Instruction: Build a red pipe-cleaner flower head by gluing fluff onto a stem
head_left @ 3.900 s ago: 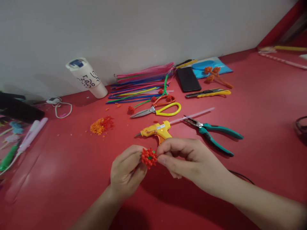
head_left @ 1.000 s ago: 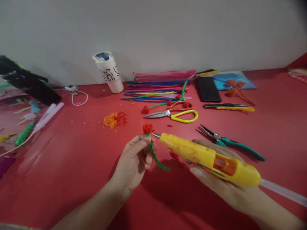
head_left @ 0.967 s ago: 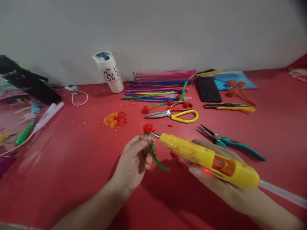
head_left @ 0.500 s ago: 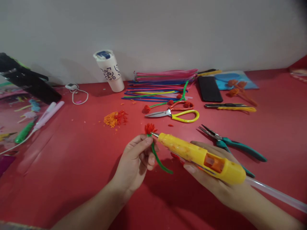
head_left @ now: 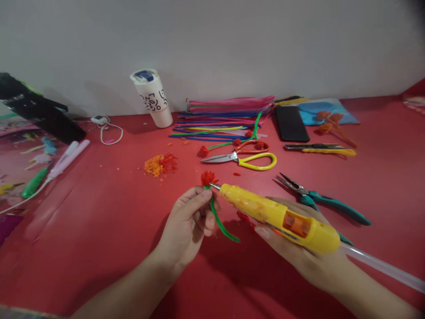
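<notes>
One black bottle (head_left: 40, 108) slants at the far left, with a green-handled tool (head_left: 35, 182) and a pink-and-white tool (head_left: 68, 163) nearer the front. A white charger (head_left: 98, 120) with a looped cable comes next, then a white tumbler (head_left: 153, 99) near the wall (head_left: 232, 48). A small heap of orange and red clippings (head_left: 161, 165) lies on the red table (head_left: 109, 230). The left hand (head_left: 186, 217) pinches the green stem (head_left: 221, 223) of a red flower (head_left: 208, 177), its head just above the fingertips. Behind are scissors (head_left: 234, 156) and coloured pipe cleaners (head_left: 226, 115). The right hand (head_left: 299, 255) grips a yellow glue gun (head_left: 277, 212), its metal nozzle at the flower head's base; whether they touch I cannot tell. Farther right lie a dark phone (head_left: 291, 124), teal-handled pliers (head_left: 332, 204), partly hidden, a yellow cutter (head_left: 325, 150) and orange flowers (head_left: 325, 128) overlapping a blue packet (head_left: 343, 115).
</notes>
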